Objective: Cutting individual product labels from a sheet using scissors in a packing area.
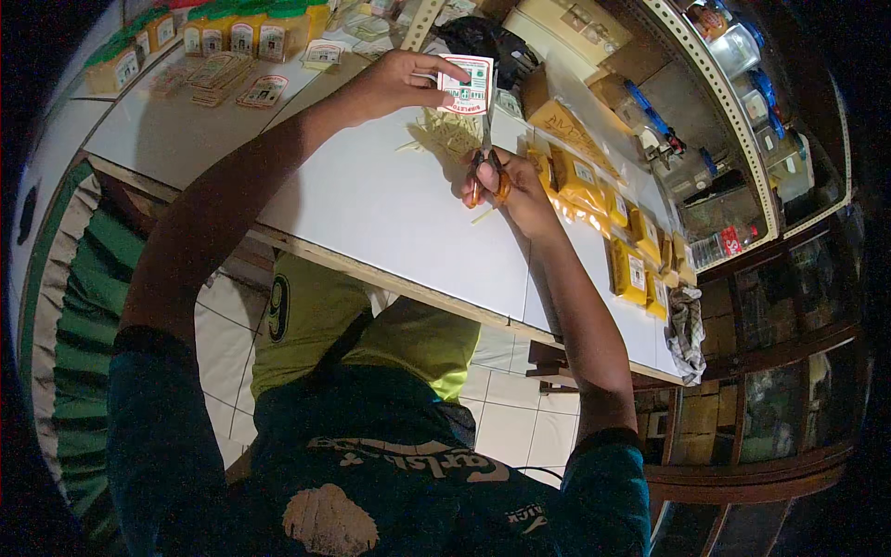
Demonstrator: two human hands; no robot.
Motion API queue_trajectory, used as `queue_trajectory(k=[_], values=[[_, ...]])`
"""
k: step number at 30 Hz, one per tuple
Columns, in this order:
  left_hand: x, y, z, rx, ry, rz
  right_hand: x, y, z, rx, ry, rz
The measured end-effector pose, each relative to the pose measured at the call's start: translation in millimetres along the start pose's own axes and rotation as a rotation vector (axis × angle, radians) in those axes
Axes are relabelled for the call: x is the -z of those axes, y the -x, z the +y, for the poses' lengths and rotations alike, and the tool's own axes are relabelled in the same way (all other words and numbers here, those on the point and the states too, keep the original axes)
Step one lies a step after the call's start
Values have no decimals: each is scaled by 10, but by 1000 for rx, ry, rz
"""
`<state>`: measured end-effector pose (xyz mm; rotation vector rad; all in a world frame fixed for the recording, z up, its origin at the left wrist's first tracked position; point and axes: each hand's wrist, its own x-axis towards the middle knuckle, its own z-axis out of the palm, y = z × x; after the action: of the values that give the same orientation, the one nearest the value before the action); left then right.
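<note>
My left hand [400, 82] pinches a printed paper label [480, 66] between thumb and fingers, above the white tabletop [390, 202]. In my right hand [511, 184] is a pair of scissors [486, 150] with dark and orange handles; its blades point away from me and lie along the label's right edge. Thin paper trimmings [445, 132] lie heaped on the table beneath the label. A narrow strip of paper [482, 216] hangs below my right fingers. Stacked labels [221, 73] and a separate small pile of labels [263, 91] lie to the left.
Yellow-filled jars with green lids [243, 35] stand at the back left. Yellow-filled packets [630, 271] lie in rows at the right, near a crumpled cloth [686, 334]. Behind them are a cardboard box [571, 35], a black plastic bag [480, 42] and a perforated metal shelf frame [748, 118].
</note>
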<state>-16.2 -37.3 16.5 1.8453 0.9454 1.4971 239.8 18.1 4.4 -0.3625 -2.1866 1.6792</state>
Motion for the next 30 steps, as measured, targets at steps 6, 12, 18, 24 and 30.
queue_trajectory(k=[6, 12, 18, 24, 30], values=[[-1, -3, -1, -4, 2, -6, 3, -13, 33, 6, -11, 12], [17, -1, -13, 6, -28, -38, 0, -14, 30, 28, 35, 9], [18, 0, -20, 25, -13, -8, 6, -12, 40, 40, 51, 9], [20, -1, -22, -2, -13, -5, 22, -18, 64, 30, 31, 12], [32, -1, -23, 8, -21, -13, 16, -16, 59, 46, 54, 22]])
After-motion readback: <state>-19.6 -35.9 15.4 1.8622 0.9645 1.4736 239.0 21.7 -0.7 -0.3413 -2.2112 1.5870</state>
